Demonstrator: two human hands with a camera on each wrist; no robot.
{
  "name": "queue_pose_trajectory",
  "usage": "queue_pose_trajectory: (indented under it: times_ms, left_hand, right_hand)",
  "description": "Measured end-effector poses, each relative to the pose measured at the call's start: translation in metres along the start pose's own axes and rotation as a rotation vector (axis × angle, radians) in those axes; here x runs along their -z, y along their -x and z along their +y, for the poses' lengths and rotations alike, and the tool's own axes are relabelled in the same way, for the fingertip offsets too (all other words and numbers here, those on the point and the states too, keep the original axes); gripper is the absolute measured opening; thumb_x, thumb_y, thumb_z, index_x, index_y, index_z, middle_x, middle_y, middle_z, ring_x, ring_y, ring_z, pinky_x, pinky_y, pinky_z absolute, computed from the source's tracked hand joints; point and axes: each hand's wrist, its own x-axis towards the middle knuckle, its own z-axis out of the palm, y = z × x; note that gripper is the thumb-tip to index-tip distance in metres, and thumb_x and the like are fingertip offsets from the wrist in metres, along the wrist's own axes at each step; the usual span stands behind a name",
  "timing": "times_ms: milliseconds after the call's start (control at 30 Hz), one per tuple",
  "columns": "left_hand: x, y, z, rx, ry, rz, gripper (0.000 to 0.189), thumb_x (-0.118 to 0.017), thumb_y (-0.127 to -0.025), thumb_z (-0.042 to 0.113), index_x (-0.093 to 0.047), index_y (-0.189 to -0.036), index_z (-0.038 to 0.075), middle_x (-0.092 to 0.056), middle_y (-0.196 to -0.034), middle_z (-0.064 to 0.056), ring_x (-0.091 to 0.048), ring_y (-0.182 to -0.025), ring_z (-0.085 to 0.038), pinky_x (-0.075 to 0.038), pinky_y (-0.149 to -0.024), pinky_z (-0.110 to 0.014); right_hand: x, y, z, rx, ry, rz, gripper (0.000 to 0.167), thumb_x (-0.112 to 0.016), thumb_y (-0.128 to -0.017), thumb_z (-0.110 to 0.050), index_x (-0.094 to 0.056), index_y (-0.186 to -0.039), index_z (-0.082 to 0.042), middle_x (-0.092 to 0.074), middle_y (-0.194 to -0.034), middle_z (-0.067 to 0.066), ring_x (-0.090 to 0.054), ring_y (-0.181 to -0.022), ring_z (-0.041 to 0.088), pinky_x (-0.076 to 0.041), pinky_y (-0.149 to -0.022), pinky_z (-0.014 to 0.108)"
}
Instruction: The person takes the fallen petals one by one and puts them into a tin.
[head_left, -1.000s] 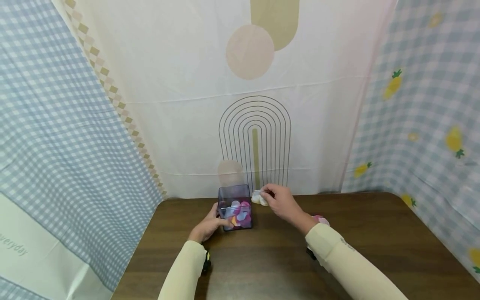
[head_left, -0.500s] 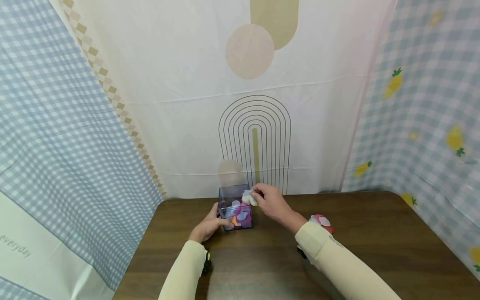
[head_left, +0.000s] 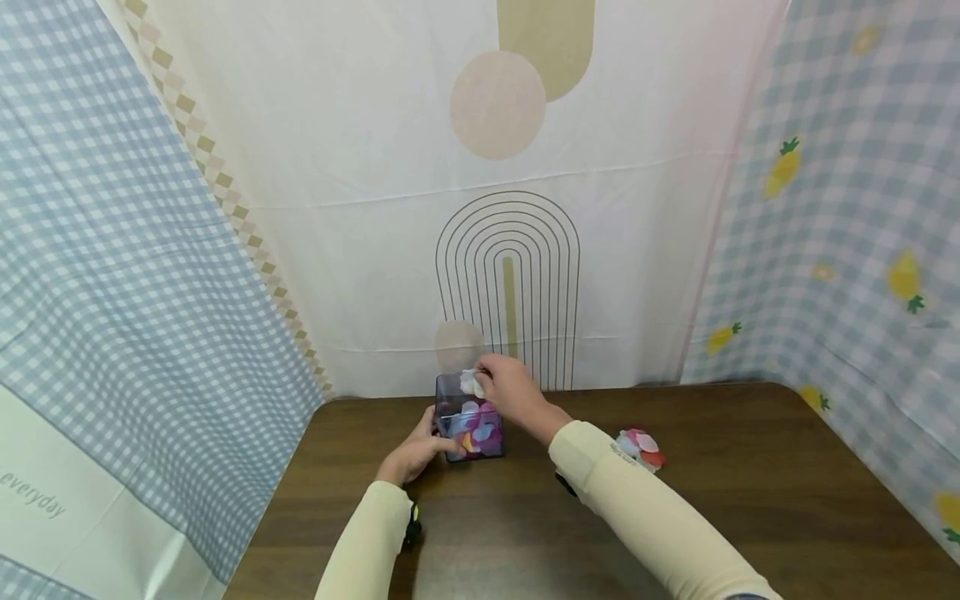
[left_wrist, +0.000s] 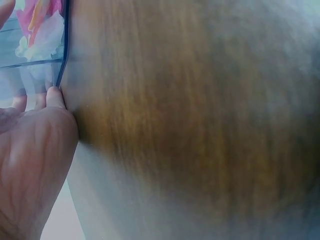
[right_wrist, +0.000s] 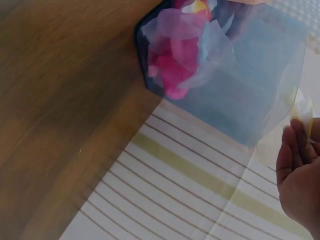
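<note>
A clear bluish plastic box stands at the table's back edge, with pink, purple, pale blue and orange flower petals inside. My left hand grips its left side, thumb across the front; in the left wrist view the same hand has fingertips against the box. Over the box's open top, my right hand pinches white petals. The right wrist view has these white petals between thumb and fingers, beside the box wall. How many petals are pinched I cannot tell.
On the brown wooden table, a small pile of red, pink and white petals lies to the right, beyond my right forearm. A white patterned cloth hangs right behind the box, with checked cloths at both sides.
My right hand has moved left with the white petals, from beside the box to over its top. The petal pile on the right has come into view. My left hand stays on the box.
</note>
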Motion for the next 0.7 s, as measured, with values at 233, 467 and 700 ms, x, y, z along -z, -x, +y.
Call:
queue_pose_trajectory:
  times_ms: [233, 467, 700]
  left_hand:
    - [0.001, 0.002, 0.003, 0.001, -0.002, -0.004, 0.093, -0.081, -0.076, 0.0, -0.03, -0.153, 0.009, -0.051, -0.151, -0.022, -0.055, -0.131, -0.031, -0.046, -0.102, -0.026]
    - [-0.001, 0.005, 0.003, 0.013, 0.009, -0.009, 0.095, -0.082, -0.075, -0.001, -0.029, -0.154, 0.009, -0.049, -0.153, -0.022, -0.053, -0.136, -0.033, -0.045, -0.102, -0.025]
    - [-0.001, 0.004, 0.003, 0.017, -0.017, 0.009, 0.094, -0.084, -0.076, 0.002, -0.031, -0.153, 0.009, -0.049, -0.152, -0.02, -0.054, -0.134, -0.032, -0.043, -0.107, -0.031]
  right_hand:
    - [-0.016, -0.013, -0.007, -0.073, -0.015, -0.156, 0.013, -0.063, -0.107, -0.014, -0.075, -0.105, -0.008, -0.078, -0.104, 0.006, -0.065, -0.084, 0.014, -0.057, -0.075, 0.031]
    - [-0.028, -0.019, -0.006, -0.146, -0.045, -0.22, 0.012, -0.065, -0.105, -0.012, -0.075, -0.103, -0.008, -0.079, -0.103, 0.007, -0.061, -0.08, 0.014, -0.053, -0.07, 0.027]
    - [-0.033, -0.02, -0.007, -0.161, 0.049, -0.252, 0.015, -0.063, -0.106, -0.016, -0.077, -0.108, -0.01, -0.08, -0.105, 0.006, -0.063, -0.08, 0.014, -0.057, -0.073, 0.03]
